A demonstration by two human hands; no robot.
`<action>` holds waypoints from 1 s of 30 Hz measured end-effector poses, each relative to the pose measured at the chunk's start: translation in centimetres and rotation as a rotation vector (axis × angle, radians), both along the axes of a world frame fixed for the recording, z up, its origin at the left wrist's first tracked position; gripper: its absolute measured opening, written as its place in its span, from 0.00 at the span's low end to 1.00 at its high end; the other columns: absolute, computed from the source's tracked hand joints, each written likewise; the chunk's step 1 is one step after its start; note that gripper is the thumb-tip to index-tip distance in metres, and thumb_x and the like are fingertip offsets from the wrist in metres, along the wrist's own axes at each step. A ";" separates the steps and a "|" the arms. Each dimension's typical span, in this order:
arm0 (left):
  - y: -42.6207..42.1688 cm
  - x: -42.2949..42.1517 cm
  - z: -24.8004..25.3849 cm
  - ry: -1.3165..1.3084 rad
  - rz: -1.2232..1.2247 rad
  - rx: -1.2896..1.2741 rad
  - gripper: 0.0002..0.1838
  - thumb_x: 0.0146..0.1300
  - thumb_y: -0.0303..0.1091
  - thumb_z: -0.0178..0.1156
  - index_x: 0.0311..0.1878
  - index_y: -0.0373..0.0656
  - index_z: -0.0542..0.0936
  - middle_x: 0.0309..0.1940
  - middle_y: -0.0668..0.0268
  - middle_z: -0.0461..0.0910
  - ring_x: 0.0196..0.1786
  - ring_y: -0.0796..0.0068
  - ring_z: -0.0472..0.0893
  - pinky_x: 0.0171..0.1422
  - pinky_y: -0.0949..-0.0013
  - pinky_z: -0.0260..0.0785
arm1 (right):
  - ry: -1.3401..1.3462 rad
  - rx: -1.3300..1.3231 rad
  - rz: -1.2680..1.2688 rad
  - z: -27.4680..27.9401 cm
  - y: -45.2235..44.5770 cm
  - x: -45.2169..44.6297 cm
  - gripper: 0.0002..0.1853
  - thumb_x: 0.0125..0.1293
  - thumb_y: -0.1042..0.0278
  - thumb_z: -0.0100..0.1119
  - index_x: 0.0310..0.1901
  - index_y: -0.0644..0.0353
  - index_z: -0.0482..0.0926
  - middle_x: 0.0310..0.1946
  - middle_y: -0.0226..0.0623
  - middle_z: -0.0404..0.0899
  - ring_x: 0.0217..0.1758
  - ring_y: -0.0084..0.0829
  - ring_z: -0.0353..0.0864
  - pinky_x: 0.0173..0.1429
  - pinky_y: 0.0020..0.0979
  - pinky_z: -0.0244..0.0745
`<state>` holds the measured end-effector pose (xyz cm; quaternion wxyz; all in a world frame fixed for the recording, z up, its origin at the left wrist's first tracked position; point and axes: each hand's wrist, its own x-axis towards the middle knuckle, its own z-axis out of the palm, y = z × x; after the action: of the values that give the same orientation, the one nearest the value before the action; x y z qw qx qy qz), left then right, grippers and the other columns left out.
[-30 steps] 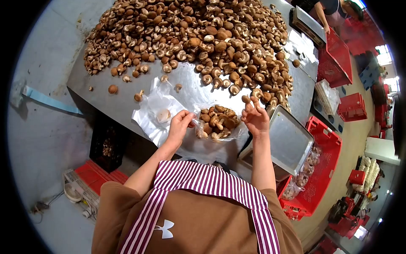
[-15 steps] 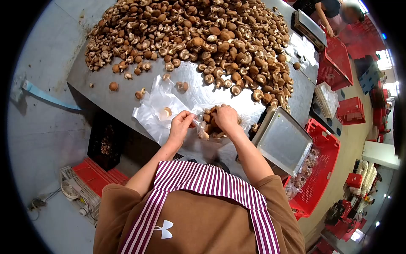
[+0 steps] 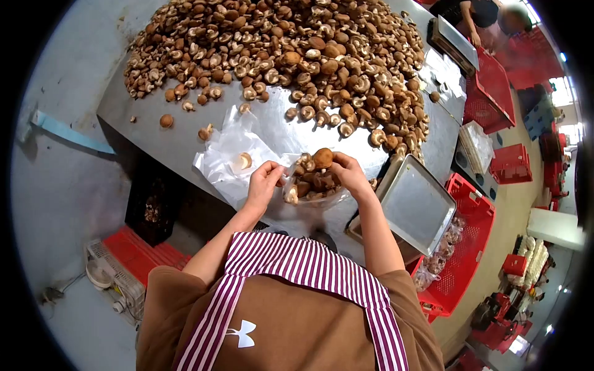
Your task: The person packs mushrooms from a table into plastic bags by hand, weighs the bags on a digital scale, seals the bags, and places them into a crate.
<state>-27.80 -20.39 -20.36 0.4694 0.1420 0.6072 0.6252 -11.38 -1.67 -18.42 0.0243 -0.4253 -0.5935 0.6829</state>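
Note:
A clear plastic bag of mushrooms [image 3: 312, 185] sits at the near edge of the metal table [image 3: 167, 148]. My left hand [image 3: 267, 179] pinches the bag's left rim. At the right side of the bag opening, my right hand [image 3: 348, 172] is closed on a large round brown mushroom [image 3: 323, 158], held over the others. Left of the bag lie flat, crumpled plastic bags [image 3: 232, 151] with a mushroom piece [image 3: 245, 161] on them. Beyond my hands rises a big heap of mushrooms [image 3: 278, 55].
A metal tray [image 3: 417, 204] lies right of my right forearm. Beside it stands a red crate [image 3: 461, 260] with filled bags. Another red crate [image 3: 489, 93] is at the upper right, near a person's arm [image 3: 468, 21]. A dark crate [image 3: 151, 207] is below the table's left side.
My right hand moved from raised and spread, down into the bag, then slightly right, now gripping a large mushroom. My left hand has stayed at the rim.

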 end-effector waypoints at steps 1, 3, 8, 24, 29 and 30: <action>0.0 0.1 -0.2 0.020 0.007 -0.022 0.08 0.72 0.33 0.56 0.43 0.38 0.78 0.34 0.69 0.82 0.33 0.83 0.76 0.41 0.75 0.72 | 0.011 -0.053 -0.027 1.3 -0.4 0.2 0.16 0.71 0.72 0.52 0.58 0.65 0.78 0.46 0.29 0.82 0.45 0.21 0.78 0.49 0.25 0.74; 0.0 0.4 -0.9 0.049 0.035 -0.035 0.13 0.68 0.30 0.59 0.53 0.37 0.75 0.42 0.65 0.81 0.36 0.80 0.78 0.40 0.74 0.72 | 0.076 -0.022 -0.041 1.3 -0.9 0.9 0.16 0.70 0.71 0.54 0.57 0.65 0.78 0.47 0.31 0.82 0.47 0.22 0.79 0.51 0.25 0.75; 1.0 0.9 4.9 0.838 -0.003 -0.073 0.29 0.59 0.30 0.65 0.65 0.39 0.70 0.61 0.57 0.71 0.53 0.64 0.77 0.52 0.66 0.74 | 0.172 0.180 -0.008 1.9 -2.9 0.9 0.16 0.67 0.71 0.57 0.55 0.64 0.80 0.44 0.29 0.81 0.48 0.23 0.79 0.55 0.26 0.75; 9.1 -6.6 -1.9 0.347 0.023 0.056 0.11 0.67 0.35 0.59 0.47 0.40 0.79 0.32 0.67 0.78 0.34 0.77 0.77 0.39 0.72 0.72 | 0.272 0.129 -0.212 2.0 -3.0 3.1 0.19 0.69 0.70 0.58 0.60 0.63 0.75 0.53 0.39 0.81 0.57 0.30 0.80 0.61 0.32 0.75; 14.9 -7.8 -6.1 0.959 -0.158 -0.344 0.17 0.58 0.40 0.67 0.49 0.46 0.82 0.48 0.57 0.77 0.44 0.52 0.81 0.49 0.56 0.75 | 0.199 0.193 -0.226 0.9 -3.5 4.0 0.16 0.70 0.71 0.58 0.57 0.65 0.77 0.50 0.39 0.83 0.54 0.28 0.81 0.58 0.29 0.75; 15.7 -7.5 -6.0 1.031 -0.173 -0.464 0.19 0.58 0.38 0.67 0.53 0.49 0.81 0.51 0.56 0.75 0.45 0.51 0.81 0.50 0.55 0.75 | 0.164 0.233 -0.219 0.9 -3.7 4.1 0.16 0.70 0.72 0.58 0.57 0.65 0.78 0.49 0.39 0.83 0.53 0.28 0.82 0.57 0.29 0.76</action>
<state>-35.30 -4.65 -26.41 0.1806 0.3711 0.8652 0.2847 -7.23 -5.42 -17.50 0.1960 -0.4245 -0.6148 0.6352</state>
